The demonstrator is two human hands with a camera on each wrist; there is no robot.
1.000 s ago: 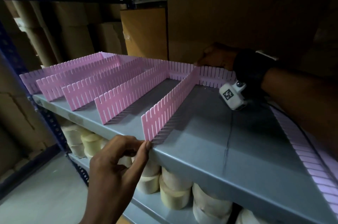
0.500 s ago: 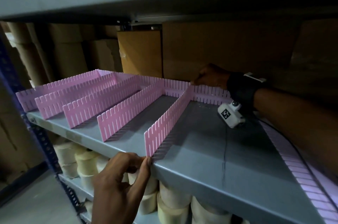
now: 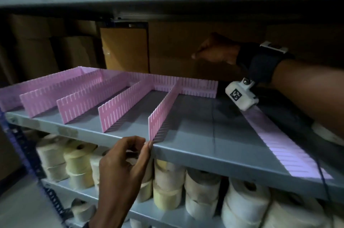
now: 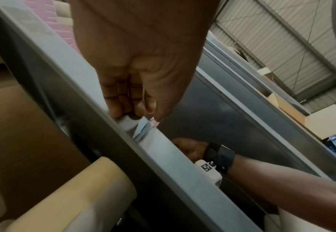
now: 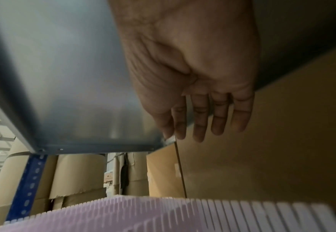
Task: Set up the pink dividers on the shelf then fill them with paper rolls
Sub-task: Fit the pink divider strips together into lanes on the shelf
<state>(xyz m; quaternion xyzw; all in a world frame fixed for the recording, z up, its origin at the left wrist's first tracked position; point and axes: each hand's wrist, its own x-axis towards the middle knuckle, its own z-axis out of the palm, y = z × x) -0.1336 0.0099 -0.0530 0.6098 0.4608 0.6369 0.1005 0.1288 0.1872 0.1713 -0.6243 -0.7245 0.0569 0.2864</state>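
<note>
From the head view, slotted pink plastic dividers point(image 3: 160, 114) stand upright in rows on a smooth grey metal shelf point(image 3: 204, 155), with cream paper rolls point(image 3: 167, 185) packed on the tier below. In the left wrist view, the left hand point(image 4: 135, 66) pinches the nearest divider's front end at the shelf lip. In the right wrist view, the right hand point(image 5: 194, 75) hangs slack-fingered and empty above the blurred comb-edged back strip, cardboard boxes point(image 5: 262, 149) behind.

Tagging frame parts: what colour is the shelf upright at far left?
Blue, perforated with slots: the shelf upright shows best in the right wrist view.
</note>
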